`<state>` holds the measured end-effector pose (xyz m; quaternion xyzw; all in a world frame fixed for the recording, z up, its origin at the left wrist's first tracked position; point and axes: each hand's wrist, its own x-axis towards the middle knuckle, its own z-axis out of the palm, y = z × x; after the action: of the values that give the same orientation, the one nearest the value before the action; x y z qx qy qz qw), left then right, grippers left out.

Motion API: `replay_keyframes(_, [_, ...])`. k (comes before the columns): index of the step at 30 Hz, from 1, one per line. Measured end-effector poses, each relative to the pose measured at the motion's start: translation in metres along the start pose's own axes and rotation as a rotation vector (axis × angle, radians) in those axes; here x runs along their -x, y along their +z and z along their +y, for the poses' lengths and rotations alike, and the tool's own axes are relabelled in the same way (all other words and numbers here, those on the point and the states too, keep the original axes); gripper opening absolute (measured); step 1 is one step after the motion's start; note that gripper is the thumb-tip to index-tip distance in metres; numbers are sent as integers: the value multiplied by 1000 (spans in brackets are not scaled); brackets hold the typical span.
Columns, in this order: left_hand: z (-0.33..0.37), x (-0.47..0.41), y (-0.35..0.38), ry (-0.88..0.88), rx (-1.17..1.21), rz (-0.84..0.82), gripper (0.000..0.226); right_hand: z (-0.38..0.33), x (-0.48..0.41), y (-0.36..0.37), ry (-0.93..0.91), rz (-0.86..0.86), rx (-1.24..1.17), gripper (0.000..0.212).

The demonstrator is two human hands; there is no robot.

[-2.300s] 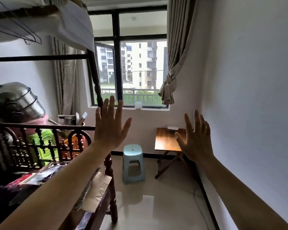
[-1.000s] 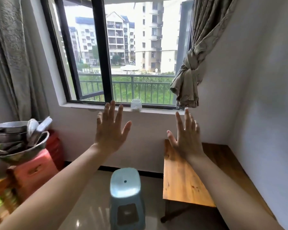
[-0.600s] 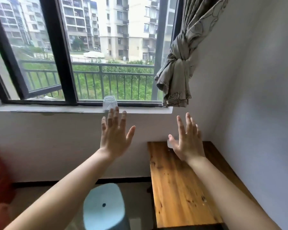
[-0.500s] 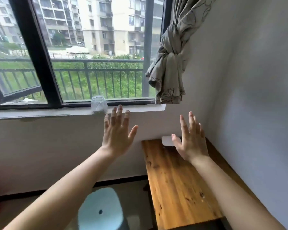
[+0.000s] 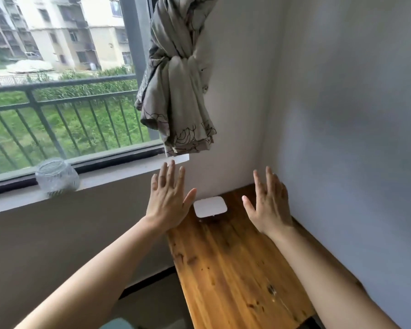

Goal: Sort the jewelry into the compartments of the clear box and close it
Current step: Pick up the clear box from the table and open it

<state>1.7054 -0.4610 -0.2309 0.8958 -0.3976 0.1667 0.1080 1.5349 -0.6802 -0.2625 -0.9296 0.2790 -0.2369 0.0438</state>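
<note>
Head view, the only one supplied: both bare forearms are stretched forward over a narrow, warm-brown wooden table [image 5: 235,269] set into the corner between a grey-white wall and the wall under a window; the left hand [image 5: 167,200] is held flat with fingers spread and nothing gripped, hanging over the table's near-left edge; the right hand [image 5: 269,205] is likewise splayed and empty, raised above the table's far right part close to the side wall. Between the two hands, at the far end of the table, a small white rounded-square box [image 5: 210,206] is seen lying flat; whether it is the clear compartment box cannot be told, since it reads as opaque white and its lid appears down; no jewelry is visible anywhere on the wood. A ribbed clear glass jar [image 5: 57,176] stands on the pale windowsill [image 5: 119,173], well apart from the table; a knotted grey-beige curtain with a dark floral outline [image 5: 178,91] hangs above the sill's right end.

Compared with the frames from moments ago, the window and table have grown larger and the stool has nearly dropped out of view, so the table has been approached; the hands have been kept open and raised throughout, and have come to frame the white box. It is judged that sorting has not begun; a reach for the box, and the finding of the jewelry, are likely called for next.
</note>
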Motion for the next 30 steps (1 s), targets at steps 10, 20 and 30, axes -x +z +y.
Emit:
replay_keyframes(10, [-13,-67,40,62,-39,-115,83,17,-50,49,89,-114,-19,80])
replay_keyframes(20, [16,-151,140,241,89,-242,77,57,-76,94,294,-117,23,77])
replay_keyframes(30, [-18,-199,355,237,142,-600,79,60,-87,259,635,-225,-73,70])
